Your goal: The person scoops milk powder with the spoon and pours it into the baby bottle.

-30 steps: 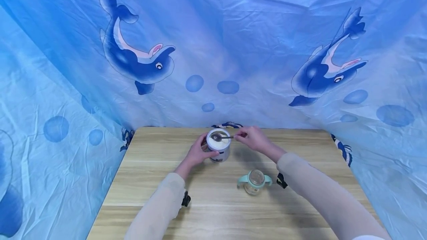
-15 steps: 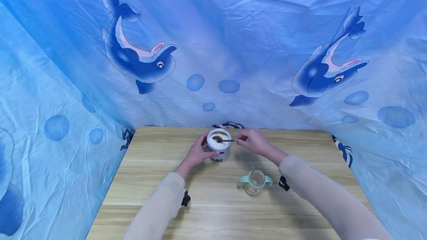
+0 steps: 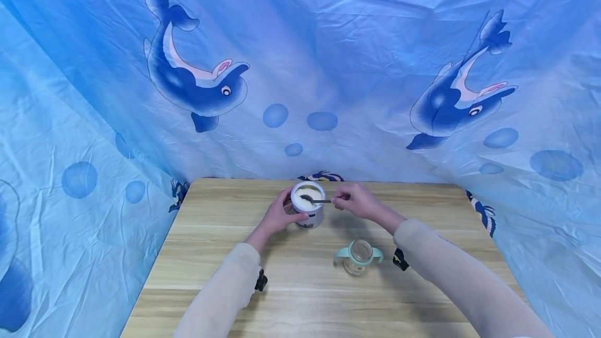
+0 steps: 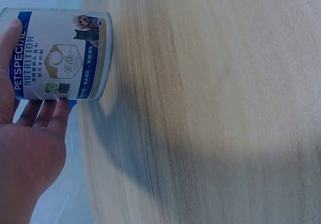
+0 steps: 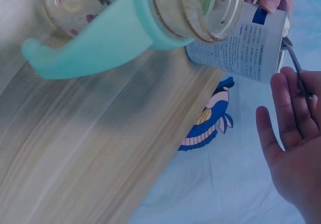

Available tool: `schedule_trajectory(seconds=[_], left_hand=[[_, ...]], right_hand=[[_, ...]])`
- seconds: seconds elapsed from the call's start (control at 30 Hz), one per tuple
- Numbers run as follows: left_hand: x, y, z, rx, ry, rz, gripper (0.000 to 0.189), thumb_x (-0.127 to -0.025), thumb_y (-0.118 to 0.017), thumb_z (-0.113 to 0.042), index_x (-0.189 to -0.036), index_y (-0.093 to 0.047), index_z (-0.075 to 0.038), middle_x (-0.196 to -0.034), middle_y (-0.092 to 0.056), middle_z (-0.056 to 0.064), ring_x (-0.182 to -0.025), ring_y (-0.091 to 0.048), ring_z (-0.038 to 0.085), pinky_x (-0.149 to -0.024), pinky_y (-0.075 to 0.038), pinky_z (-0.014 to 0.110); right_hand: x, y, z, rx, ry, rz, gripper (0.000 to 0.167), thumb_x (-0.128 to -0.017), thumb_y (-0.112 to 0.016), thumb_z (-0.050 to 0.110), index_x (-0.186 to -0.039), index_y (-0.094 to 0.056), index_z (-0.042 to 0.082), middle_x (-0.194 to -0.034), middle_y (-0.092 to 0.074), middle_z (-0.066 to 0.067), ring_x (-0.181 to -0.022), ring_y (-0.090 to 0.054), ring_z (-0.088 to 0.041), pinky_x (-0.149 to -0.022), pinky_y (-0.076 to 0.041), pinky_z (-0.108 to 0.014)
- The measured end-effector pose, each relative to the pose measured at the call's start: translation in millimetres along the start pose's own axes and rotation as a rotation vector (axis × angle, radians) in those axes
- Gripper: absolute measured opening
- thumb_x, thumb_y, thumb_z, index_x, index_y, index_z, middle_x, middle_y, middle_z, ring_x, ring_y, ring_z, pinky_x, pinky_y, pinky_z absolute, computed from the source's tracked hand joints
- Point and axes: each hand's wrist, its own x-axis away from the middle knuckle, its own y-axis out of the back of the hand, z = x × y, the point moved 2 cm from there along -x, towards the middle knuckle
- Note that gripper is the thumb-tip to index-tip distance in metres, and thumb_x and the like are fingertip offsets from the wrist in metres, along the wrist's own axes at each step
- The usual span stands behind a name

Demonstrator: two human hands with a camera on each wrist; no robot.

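Observation:
My left hand (image 3: 278,215) grips the side of a milk powder can (image 4: 60,58), which stands without a lid near the table's back edge. Pale powder (image 3: 307,193) shows inside its rim. The fingers and thumb of my right hand (image 3: 359,201) pinch the handle of a dark metal spoon (image 3: 321,201). The spoon's bowl lies over the powder, inside the can's mouth in the head view. In the right wrist view the spoon reaches in at the rim, and the outer fingers of that hand stand loosely out. The labelled can shows a dog and cat picture in the left wrist view.
A baby bottle (image 3: 358,265) with mint-green handles (image 5: 95,43) stands lidless on the table, nearer me and right of the can. The wooden table (image 3: 291,296) ends at a blue dolphin-print curtain (image 3: 300,67) behind and at both sides.
The right hand and spoon have shifted slightly down and right in the head view, with the spoon's bowl changing its tilt over the powder. The left hand, can and bottle stay put.

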Motion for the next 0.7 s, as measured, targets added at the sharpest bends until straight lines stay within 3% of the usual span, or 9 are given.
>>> schedule_trajectory(seconds=[0.17, 0.3, 0.4, 0.53, 0.7], left_hand=[[1.0, -0.3, -0.6, 0.009, 0.005, -0.002, 0.097, -0.082, -0.096, -0.018, -0.162, -0.041, -0.013, -0.159, -0.052, 0.012, -0.151, -0.046, 0.032, -0.125, -0.039, 0.046], [1.9, -1.1, -1.0, 0.007, 0.004, -0.008, 0.097, -0.081, -0.096, -0.018, -0.162, -0.042, -0.012, -0.159, -0.052, 0.013, -0.150, -0.046, 0.033, -0.125, -0.039, 0.048], [2.0, -1.5, -0.6, -0.001, 0.002, -0.012, 0.096, -0.081, -0.096, -0.018, -0.161, -0.043, -0.012, -0.159, -0.052, 0.013, -0.150, -0.046, 0.033, -0.125, -0.038, 0.048], [1.8, -1.3, -0.4, -0.008, 0.003, -0.012, 0.096, -0.081, -0.096, -0.018, -0.161, -0.043, -0.012, -0.159, -0.052, 0.013, -0.150, -0.047, 0.033, -0.125, -0.039, 0.047], [1.7, 0.0, -1.9, -0.011, 0.010, -0.017, 0.096, -0.082, -0.096, -0.019, -0.161, -0.043, -0.013, -0.159, -0.052, 0.012, -0.150, -0.046, 0.033, -0.125, -0.039, 0.047]], right_hand=[[0.2, -2, -3, -0.069, -0.063, 0.021, 0.014, -0.104, -0.071, 0.016, -0.093, -0.080, 0.012, -0.079, -0.074, 0.005, -0.076, -0.071, -0.020, -0.066, -0.056, -0.030], [0.3, -5, -8, -0.145, -0.116, 0.023, 0.015, -0.104, -0.071, 0.015, -0.092, -0.079, 0.010, -0.079, -0.076, 0.003, -0.076, -0.072, -0.018, -0.072, -0.060, -0.035], [1.1, -9, -13, -0.245, -0.167, 0.031, 0.016, -0.104, -0.069, 0.012, -0.092, -0.078, 0.005, -0.081, -0.077, -0.004, -0.078, -0.073, -0.017, -0.079, -0.064, -0.039], [2.5, -13, -19, -0.376, -0.231, 0.054, 0.019, -0.106, -0.067, 0.011, -0.093, -0.077, 0.000, -0.090, -0.078, -0.019, -0.082, -0.075, -0.024, -0.083, -0.066, -0.039], [2.2, -16, -24, -0.474, -0.288, 0.057, 0.019, -0.106, -0.068, 0.013, -0.097, -0.076, -0.002, -0.092, -0.077, -0.021, -0.086, -0.076, -0.028, -0.085, -0.066, -0.041]])
